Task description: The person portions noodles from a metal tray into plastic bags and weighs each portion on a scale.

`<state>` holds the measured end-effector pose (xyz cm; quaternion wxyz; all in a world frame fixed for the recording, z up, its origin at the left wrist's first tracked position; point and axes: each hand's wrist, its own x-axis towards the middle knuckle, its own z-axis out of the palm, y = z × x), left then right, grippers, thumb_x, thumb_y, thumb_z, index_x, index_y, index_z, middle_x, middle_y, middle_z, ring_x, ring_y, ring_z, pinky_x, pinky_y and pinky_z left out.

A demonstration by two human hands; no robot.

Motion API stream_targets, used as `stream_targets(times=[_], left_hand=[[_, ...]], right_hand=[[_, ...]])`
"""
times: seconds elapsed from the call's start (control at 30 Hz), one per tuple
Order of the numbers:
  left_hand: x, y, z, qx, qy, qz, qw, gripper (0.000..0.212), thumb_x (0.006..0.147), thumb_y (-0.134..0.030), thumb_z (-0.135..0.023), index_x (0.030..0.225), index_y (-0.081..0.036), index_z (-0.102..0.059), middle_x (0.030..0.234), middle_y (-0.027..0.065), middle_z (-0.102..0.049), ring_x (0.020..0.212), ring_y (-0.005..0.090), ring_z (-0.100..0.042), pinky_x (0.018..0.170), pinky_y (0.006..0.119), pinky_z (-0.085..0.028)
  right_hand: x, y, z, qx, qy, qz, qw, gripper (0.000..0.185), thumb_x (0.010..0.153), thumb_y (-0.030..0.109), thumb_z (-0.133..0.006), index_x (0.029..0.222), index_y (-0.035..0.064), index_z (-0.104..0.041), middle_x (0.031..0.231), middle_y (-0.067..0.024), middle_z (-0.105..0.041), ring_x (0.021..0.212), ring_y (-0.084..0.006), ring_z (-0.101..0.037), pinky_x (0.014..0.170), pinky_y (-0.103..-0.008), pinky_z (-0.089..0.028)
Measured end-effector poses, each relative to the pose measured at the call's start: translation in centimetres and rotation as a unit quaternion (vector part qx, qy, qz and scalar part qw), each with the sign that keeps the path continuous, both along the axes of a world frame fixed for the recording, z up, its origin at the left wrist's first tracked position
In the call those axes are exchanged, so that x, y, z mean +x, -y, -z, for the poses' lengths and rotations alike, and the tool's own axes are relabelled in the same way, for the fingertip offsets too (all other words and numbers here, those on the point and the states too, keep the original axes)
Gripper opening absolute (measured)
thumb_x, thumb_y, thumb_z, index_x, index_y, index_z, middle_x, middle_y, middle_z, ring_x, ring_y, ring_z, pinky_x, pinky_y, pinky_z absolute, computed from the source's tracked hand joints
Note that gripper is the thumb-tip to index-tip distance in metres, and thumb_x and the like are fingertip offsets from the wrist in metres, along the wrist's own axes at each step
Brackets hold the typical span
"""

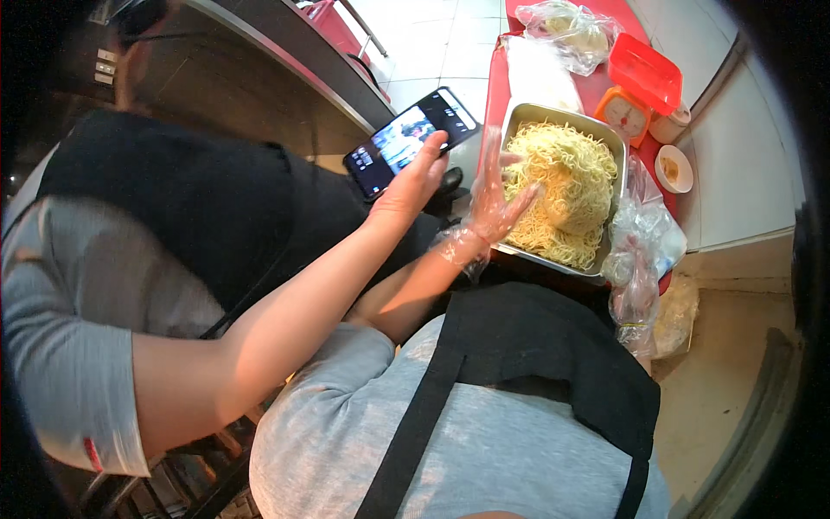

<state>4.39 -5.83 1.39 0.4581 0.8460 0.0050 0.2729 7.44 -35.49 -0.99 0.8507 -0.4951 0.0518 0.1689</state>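
A rectangular metal tray (515,111) in front of me holds a heap of thin yellow noodles (570,162). A smooth, pale orange-yellow mound (564,211) shows amid the noodles; I cannot tell what it is. My left hand (496,201), in a clear plastic glove, is spread at the tray's left side with nothing in its grasp. Thumb and fingertips reach over the noodles. On the tray's right side is my right hand (634,285), also gloved, its wrist bound by a yellow band. Crumpled clear plastic (645,220) lies around it and hides its fingers.
A co-worker's hand (405,191) at my left holds a smartphone (389,156) close to my left hand. Beyond the tray, the red table (496,84) bears an orange dial scale (622,117), a red plastic basket (645,72), a white bowl (674,168) and plastic bags (570,29).
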Motion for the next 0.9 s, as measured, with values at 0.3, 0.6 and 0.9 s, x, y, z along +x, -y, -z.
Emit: stream_targets(times=[0.3, 0.6, 0.9], left_hand=[[2.1, 1.1, -0.6, 0.218, -0.031, 0.061, 0.974, 0.049, 0.087, -0.026, -0.066, 0.130, -0.005, -0.054, 0.118, 0.0184, -0.060, 0.111, 0.0317, -0.057, 0.099, 0.043, -0.042], [1.2, -0.7, 5.2, 0.233, -0.005, -0.002, 0.972, 0.067, 0.075, -0.024, -0.072, 0.134, -0.005, -0.045, 0.128, 0.0177, -0.048, 0.123, 0.0353, -0.040, 0.108, 0.047, -0.028], [1.7, -2.0, 7.3, 0.168, -0.149, -0.082, 0.971, 0.089, 0.076, -0.018, -0.069, 0.149, -0.003, -0.021, 0.140, 0.0257, -0.042, 0.123, 0.0391, -0.047, 0.105, 0.044, -0.035]], right_hand=[[0.7, 12.8, -3.7, -0.036, -0.007, 0.235, 0.971, 0.037, 0.094, 0.022, -0.055, 0.125, 0.0014, -0.057, 0.115, -0.0113, -0.062, 0.098, -0.0207, -0.063, 0.073, -0.0373, -0.057], [-7.7, 33.0, 4.5, -0.160, -0.047, 0.595, 0.786, 0.041, 0.086, 0.005, -0.063, 0.124, 0.0146, -0.053, 0.111, -0.0082, -0.060, 0.095, -0.0218, -0.060, 0.077, -0.0330, -0.052], [-5.2, 35.4, 20.4, -0.354, 0.013, 0.552, 0.755, 0.036, 0.090, 0.018, -0.061, 0.121, 0.0176, -0.043, 0.105, -0.0052, -0.053, 0.096, -0.0188, -0.051, 0.085, -0.0413, -0.046]])
